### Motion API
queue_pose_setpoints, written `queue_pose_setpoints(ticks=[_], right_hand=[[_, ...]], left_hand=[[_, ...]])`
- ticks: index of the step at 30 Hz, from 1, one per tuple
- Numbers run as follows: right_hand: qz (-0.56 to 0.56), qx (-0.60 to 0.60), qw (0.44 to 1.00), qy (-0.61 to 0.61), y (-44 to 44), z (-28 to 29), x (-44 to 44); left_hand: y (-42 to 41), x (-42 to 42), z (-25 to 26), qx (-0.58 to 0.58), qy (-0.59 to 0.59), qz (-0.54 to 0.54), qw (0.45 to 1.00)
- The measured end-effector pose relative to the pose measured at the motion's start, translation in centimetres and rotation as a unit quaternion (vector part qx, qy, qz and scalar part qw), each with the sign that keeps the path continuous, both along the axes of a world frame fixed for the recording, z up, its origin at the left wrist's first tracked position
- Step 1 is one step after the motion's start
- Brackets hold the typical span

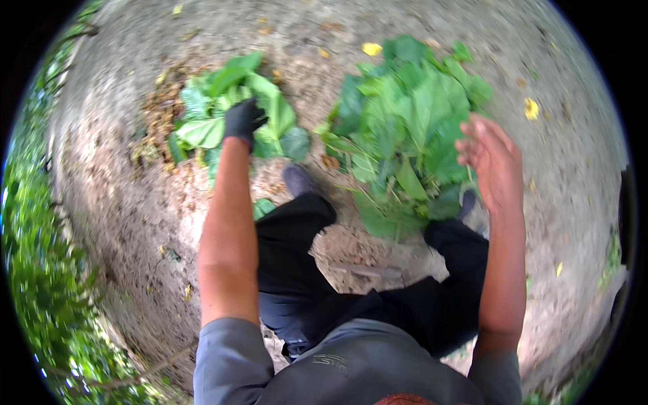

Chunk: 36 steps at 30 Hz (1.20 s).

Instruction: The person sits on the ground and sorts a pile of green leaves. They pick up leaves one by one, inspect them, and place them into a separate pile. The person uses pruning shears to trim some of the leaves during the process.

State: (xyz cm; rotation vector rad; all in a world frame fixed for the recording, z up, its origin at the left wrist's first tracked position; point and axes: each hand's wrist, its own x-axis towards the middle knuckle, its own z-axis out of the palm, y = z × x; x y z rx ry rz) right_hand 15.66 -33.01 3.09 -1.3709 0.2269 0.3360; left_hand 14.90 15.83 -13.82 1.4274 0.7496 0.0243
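Observation:
Two heaps of large green leaves lie on the ground before me. My left hand (245, 121), in a black glove, is over the smaller heap (202, 132) at the left; its fingers are partly curled and blurred, and whether it grips a leaf does not show. Bare and with its fingers apart, my right hand (493, 157) is raised at the right edge of the larger heap (395, 121), holding nothing. Stems show among the leaves near the lower part of that larger heap.
Brown leaf litter (164, 111) lies beside the smaller heap. My shoes (298, 181) stand close to the heaps. A flat piece (372, 271), perhaps wood, lies between my legs. Yellow leaves or petals (531, 109) dot the bare soil. Green foliage (40, 253) borders the left side, with a branch (152, 369) below.

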Motion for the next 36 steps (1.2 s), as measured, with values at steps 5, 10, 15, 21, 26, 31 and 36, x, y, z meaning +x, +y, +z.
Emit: queue_pose_setpoints(ticks=[5, 10, 15, 21, 26, 31, 36], right_hand=[[-0.033, 0.001, 0.999, -0.03, -2.7, 0.4, 0.9], [-0.049, -0.037, 0.995, -0.077, -3.3, 0.6, 0.4], [-0.055, -0.227, 0.965, -0.122, -3.0, 1.1, -0.2], [-0.077, -0.264, 0.948, -0.158, -5.7, 0.7, 0.0], [-0.112, -0.281, 0.941, -0.154, -7.1, 1.2, -0.2], [-0.115, -0.276, 0.938, -0.175, -8.4, 1.5, -0.6], [-0.109, -0.273, 0.94, -0.175, -9.7, 1.5, -1.0]], left_hand=[[-7.8, 2.0, 0.8, 0.016, 0.076, -0.036, 0.996], [-13.5, 2.2, -3.1, 0.087, 0.179, -0.216, 0.956], [-21.4, 1.2, -9.0, 0.139, 0.2, -0.403, 0.882], [-31.3, -4.4, -16.9, 0.073, 0.185, -0.353, 0.914], [-35.9, -6.2, -15.9, -0.092, 0.284, -0.288, 0.91], [-38.9, -3.6, -13.9, 0.014, 0.19, -0.313, 0.93], [-41.5, 0.2, -14.2, 0.108, 0.061, -0.154, 0.98]])
